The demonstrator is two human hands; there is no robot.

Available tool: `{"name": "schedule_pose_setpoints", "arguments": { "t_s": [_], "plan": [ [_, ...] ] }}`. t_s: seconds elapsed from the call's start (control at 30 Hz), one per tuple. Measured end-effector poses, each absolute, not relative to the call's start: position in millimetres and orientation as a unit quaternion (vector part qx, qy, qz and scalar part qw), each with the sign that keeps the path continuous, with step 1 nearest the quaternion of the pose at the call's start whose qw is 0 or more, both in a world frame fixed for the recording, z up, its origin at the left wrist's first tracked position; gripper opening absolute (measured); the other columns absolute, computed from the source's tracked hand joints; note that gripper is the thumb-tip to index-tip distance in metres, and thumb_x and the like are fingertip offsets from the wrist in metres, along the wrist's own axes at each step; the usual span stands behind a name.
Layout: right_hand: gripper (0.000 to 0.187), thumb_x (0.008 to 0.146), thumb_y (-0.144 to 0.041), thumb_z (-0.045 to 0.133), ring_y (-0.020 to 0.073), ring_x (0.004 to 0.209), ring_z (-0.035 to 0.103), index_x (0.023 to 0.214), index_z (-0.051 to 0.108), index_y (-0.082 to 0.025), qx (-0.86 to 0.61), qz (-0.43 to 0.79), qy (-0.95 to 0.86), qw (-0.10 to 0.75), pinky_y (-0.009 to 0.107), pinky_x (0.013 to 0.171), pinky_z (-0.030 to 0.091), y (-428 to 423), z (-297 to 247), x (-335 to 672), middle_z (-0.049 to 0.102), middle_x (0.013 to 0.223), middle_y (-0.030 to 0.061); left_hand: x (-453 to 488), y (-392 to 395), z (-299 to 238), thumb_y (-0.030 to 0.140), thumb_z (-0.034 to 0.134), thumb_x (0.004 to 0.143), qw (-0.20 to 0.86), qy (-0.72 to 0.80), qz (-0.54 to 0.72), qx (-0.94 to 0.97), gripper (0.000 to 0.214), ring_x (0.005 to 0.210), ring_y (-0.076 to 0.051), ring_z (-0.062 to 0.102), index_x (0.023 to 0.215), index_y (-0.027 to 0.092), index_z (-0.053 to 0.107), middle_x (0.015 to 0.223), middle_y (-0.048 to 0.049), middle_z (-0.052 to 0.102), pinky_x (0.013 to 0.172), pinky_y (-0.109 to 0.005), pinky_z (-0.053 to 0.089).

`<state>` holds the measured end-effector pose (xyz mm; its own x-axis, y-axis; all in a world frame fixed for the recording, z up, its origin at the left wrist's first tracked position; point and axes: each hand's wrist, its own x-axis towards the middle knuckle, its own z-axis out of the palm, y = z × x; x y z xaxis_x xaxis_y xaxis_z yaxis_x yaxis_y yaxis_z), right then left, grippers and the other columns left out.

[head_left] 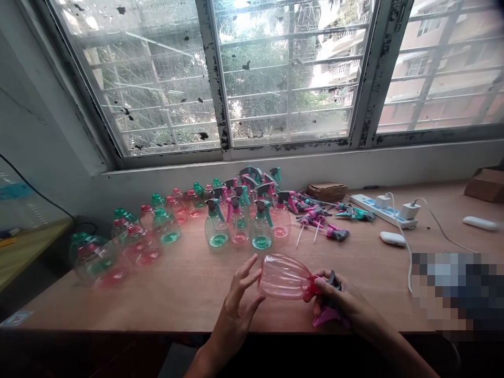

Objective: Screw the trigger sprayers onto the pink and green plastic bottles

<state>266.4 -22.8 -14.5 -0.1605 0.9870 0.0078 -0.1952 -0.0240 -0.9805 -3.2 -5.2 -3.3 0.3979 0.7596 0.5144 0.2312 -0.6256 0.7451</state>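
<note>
My right hand (342, 303) grips the grey-and-pink trigger sprayer head (329, 310) at the neck of a clear pink spray bottle (284, 277), which lies sideways above the near part of the wooden table (189, 283). My left hand (238, 300) is open, fingers spread, with its fingertips at the bottle's base. Just beyond stand assembled pink and teal spray bottles (239, 220) with trigger heads.
Capless pink and teal bottles (137, 236) crowd the table's left. Loose trigger heads with tubes (323, 220) lie at centre right. A power strip with chargers (384, 210), white devices (392, 239), a brown pouch (326, 191) and a cardboard box (486, 184) sit to the right. A barred window runs behind.
</note>
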Motion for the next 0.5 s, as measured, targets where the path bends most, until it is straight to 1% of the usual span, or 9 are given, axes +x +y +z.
{"name": "schedule_pose_setpoints", "arguments": {
  "t_s": [0.07, 0.13, 0.17, 0.27, 0.3, 0.37, 0.43, 0.5],
  "plan": [
    [0.040, 0.084, -0.056, 0.069, 0.0189, 0.054, 0.070, 0.090, 0.060, -0.018, -0.415, 0.581, -0.488, 0.502, 0.026, 0.045, 0.049, -22.5, -14.9, 267.0, 0.077, 0.082, 0.0064, -3.0, -4.2, -4.0, 0.023, 0.060, 0.096, 0.294, 0.321, 0.453, 0.778, 0.045, 0.146, -0.026, 0.035, 0.137, 0.035, 0.047, 0.155, -0.0061, 0.041, 0.121, -0.049, 0.030],
    [0.041, 0.083, -0.057, 0.070, 0.0190, 0.055, 0.070, 0.090, 0.059, -0.018, -0.409, 0.585, -0.487, 0.503, 0.027, 0.048, 0.052, -22.0, -15.9, 267.1, 0.077, 0.081, 0.0056, -2.8, -3.3, -4.4, 0.026, 0.069, 0.091, 0.314, 0.329, 0.451, 0.768, 0.050, 0.145, -0.027, 0.038, 0.135, 0.032, 0.048, 0.153, -0.0082, 0.045, 0.121, -0.049, 0.030],
    [0.041, 0.082, -0.057, 0.072, 0.0191, 0.055, 0.071, 0.090, 0.058, -0.019, -0.404, 0.588, -0.486, 0.504, 0.028, 0.049, 0.054, -21.8, -16.5, 267.0, 0.077, 0.080, 0.0052, -2.7, -3.0, -4.7, 0.027, 0.070, 0.090, 0.328, 0.330, 0.452, 0.761, 0.048, 0.144, -0.027, 0.039, 0.133, 0.030, 0.049, 0.153, -0.0091, 0.046, 0.121, -0.050, 0.030],
    [0.043, 0.079, -0.058, 0.073, 0.0198, 0.053, 0.071, 0.090, 0.056, -0.019, -0.397, 0.597, -0.480, 0.504, 0.030, 0.049, 0.055, -21.7, -17.1, 266.2, 0.077, 0.077, 0.0044, -1.6, -2.5, -6.1, 0.027, 0.058, 0.097, 0.362, 0.318, 0.477, 0.735, 0.025, 0.141, -0.027, 0.045, 0.122, 0.027, 0.056, 0.150, -0.0098, 0.049, 0.118, -0.050, 0.034],
    [0.043, 0.079, -0.058, 0.073, 0.0200, 0.053, 0.071, 0.090, 0.056, -0.020, -0.399, 0.598, -0.480, 0.503, 0.029, 0.048, 0.055, -21.7, -16.8, 266.0, 0.077, 0.077, 0.0045, -1.1, -2.6, -6.6, 0.025, 0.054, 0.099, 0.366, 0.312, 0.490, 0.727, 0.019, 0.139, -0.026, 0.047, 0.118, 0.026, 0.057, 0.149, -0.0093, 0.051, 0.117, -0.049, 0.035],
    [0.044, 0.079, -0.059, 0.073, 0.0203, 0.053, 0.071, 0.089, 0.056, -0.019, -0.407, 0.593, -0.478, 0.504, 0.027, 0.044, 0.053, -21.8, -15.8, 265.5, 0.077, 0.076, 0.0050, -0.1, -3.1, -7.4, 0.024, 0.052, 0.100, 0.364, 0.309, 0.511, 0.715, 0.015, 0.137, -0.026, 0.050, 0.113, 0.026, 0.059, 0.146, -0.0075, 0.054, 0.116, -0.048, 0.038],
    [0.045, 0.078, -0.059, 0.074, 0.0205, 0.053, 0.071, 0.088, 0.057, -0.019, -0.409, 0.591, -0.478, 0.505, 0.026, 0.042, 0.050, -21.9, -14.4, 264.9, 0.077, 0.078, 0.0057, 0.1, -4.0, -7.9, 0.024, 0.054, 0.099, 0.356, 0.323, 0.515, 0.710, 0.016, 0.134, -0.026, 0.052, 0.114, 0.027, 0.060, 0.141, -0.0065, 0.058, 0.115, -0.047, 0.039],
    [0.045, 0.076, -0.059, 0.075, 0.0208, 0.054, 0.071, 0.088, 0.056, -0.020, -0.402, 0.595, -0.478, 0.506, 0.027, 0.043, 0.051, -22.3, -13.0, 264.3, 0.077, 0.078, 0.0058, -0.9, -4.9, -7.8, 0.028, 0.061, 0.095, 0.349, 0.345, 0.501, 0.713, 0.028, 0.130, -0.027, 0.054, 0.123, 0.028, 0.057, 0.137, -0.0075, 0.060, 0.114, -0.047, 0.039]
  ]
}}
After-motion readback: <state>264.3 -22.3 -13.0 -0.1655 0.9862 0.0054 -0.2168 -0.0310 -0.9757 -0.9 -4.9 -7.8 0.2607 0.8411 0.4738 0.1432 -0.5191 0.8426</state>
